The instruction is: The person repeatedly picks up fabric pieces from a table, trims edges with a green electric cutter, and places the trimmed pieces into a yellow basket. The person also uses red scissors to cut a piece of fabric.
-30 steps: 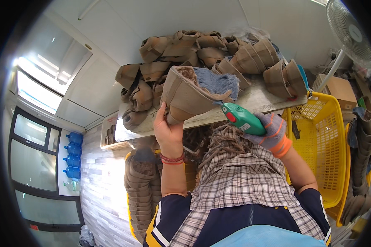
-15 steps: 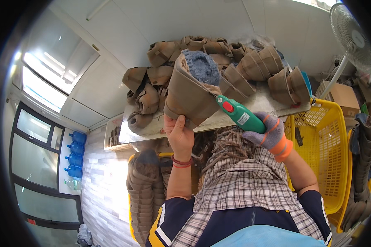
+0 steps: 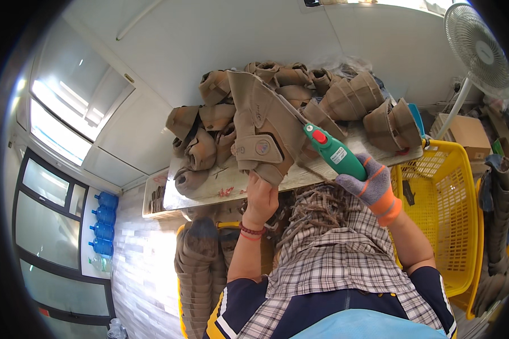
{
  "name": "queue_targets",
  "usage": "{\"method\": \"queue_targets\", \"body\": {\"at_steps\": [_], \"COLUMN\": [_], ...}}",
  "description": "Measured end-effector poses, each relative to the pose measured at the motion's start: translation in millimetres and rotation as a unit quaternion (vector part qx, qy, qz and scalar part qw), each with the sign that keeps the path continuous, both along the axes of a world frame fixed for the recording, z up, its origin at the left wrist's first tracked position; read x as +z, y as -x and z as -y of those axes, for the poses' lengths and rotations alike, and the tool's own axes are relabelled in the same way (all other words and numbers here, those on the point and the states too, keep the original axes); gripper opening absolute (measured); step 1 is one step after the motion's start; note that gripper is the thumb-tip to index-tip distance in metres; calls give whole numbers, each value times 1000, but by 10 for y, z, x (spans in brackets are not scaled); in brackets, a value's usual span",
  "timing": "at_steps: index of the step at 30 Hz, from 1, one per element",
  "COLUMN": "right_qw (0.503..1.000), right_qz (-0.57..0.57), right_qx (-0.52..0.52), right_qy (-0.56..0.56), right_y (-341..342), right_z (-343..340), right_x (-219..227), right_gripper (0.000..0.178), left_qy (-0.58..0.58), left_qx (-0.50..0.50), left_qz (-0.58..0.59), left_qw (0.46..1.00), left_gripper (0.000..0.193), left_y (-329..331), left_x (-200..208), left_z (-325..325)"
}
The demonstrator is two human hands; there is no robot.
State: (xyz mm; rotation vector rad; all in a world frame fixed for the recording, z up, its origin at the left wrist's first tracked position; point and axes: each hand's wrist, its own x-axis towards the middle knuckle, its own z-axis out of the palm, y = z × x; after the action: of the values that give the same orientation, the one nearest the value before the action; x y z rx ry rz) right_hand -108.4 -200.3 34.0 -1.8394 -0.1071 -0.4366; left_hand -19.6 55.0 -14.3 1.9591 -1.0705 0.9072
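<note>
Brown upper [image 3: 251, 125] is pinched low by the left hand [image 3: 262, 199], its edge presumably bared for the green cutter [image 3: 338, 155] gripped by the right hand [image 3: 375, 185], contact kinda unclear.

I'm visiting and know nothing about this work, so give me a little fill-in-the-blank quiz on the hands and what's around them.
1. The right hand wears a glove that is grey and ____.
2. That hand holds a green tool with a ____ button.
3. The bare hand, holding a brown boot-shaped piece, is the ____ one.
4. The large basket at the person's right is coloured ____.

Missing words: orange; red; left; yellow.
</note>
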Motion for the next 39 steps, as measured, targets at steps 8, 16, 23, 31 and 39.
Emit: {"method": "queue_targets", "body": {"at_steps": [8, 16, 23, 31, 39], "right_qw": [996, 989, 981, 971, 963], "right_qz": [-70, -114, -124, -150, -166], "right_qx": [-18, -21, -111, -164, -196], "right_qy": [-48, -91, -95, -84, -81], "right_y": [32, -48, 200, 455, 622], "right_z": [57, 62, 438, 543, 666], "right_x": [-5, 49, -330, -433, -596], "right_gripper": [44, 43, 35, 24, 24], "left_qy": [-169, -163, -12, -32, 460], "left_qx": [-5, -31, 88, 234, -27], "left_qz": [32, 24, 68, 251, -625], "left_qw": [985, 986, 994, 939, 630], "left_gripper": [38, 40, 40, 21, 27], "left_y": [149, 334, -393, -2280, -1800], "left_x": [-30, -8, -10, 1530, -1160], "left_z": [21, 12, -553, -539, 410]}}
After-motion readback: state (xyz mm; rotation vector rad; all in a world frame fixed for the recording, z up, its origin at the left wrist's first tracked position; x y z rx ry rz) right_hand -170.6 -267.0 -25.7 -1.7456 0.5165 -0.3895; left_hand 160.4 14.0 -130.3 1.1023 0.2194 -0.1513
